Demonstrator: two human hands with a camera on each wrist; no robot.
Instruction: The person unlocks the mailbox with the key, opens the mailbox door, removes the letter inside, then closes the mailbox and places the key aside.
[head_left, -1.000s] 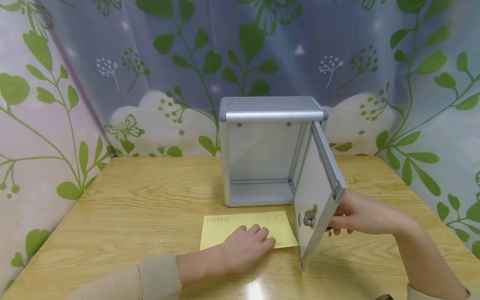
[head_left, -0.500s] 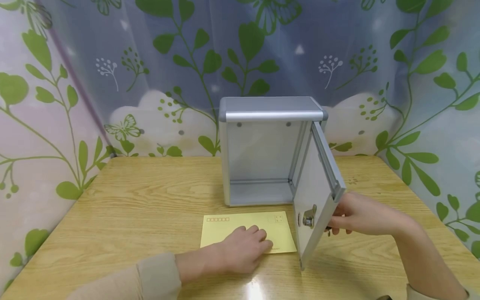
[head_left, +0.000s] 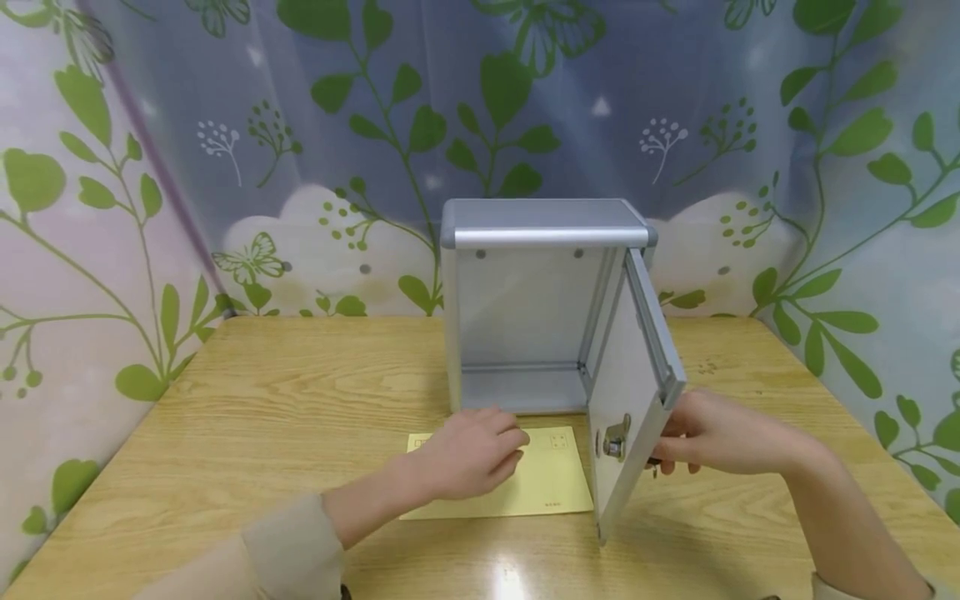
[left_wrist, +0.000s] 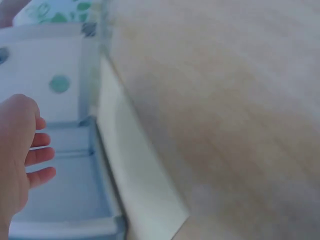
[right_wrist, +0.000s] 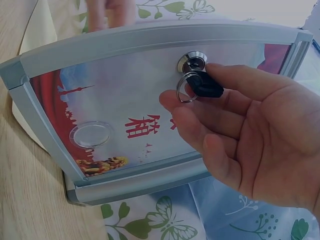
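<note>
While my right hand (right_wrist: 257,127) is pinching the key (right_wrist: 204,85) at the box door (head_left: 625,367), I'm raising my relaxed left hand (head_left: 465,454), seemingly freeing the envelope (head_left: 551,475) before the box (head_left: 543,215).

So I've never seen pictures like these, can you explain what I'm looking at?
There's no machine here, just a person's two bare hands. The wide picture comes from a camera worn on the head, looking forward and down; the other two come from a camera on each wrist. On the table stands a silvery box with its door open, and in front of it lies a yellow envelope. The right hand holds a black key in the door's lock. The left hand is over the envelope, holding nothing.
</note>
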